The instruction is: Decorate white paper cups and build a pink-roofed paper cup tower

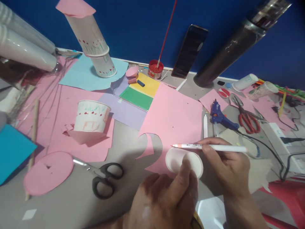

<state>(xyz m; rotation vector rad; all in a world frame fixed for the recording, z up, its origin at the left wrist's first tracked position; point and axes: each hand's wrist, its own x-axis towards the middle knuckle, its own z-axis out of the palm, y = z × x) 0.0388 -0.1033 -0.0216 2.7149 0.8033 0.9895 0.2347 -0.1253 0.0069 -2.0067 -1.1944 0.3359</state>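
My left hand (164, 197) grips a white paper cup (173, 159), its thumb pressed on the cup; the lower part of the cup is hidden by the hand. Between the fingers of my right hand (226, 165) is a white felt-tip pen (190, 146) with an orange-pink tip. The pen lies almost level just above the cup's rim, pointing left. Beneath both hands spreads a pink paper sheet (176, 114) with a curved cut-out. A decorated paper cup (91, 117) with a pink paper cone under it stands to the left.
Black-handled scissors (105, 179) and a pink paper disc (49, 171) lie at left. Two stacked cups (95, 47) rise behind. A red paint pot (155, 70) holds a brush. A blue glue gun (220, 116), red-handled scissors (249, 121) and cables sit at right.
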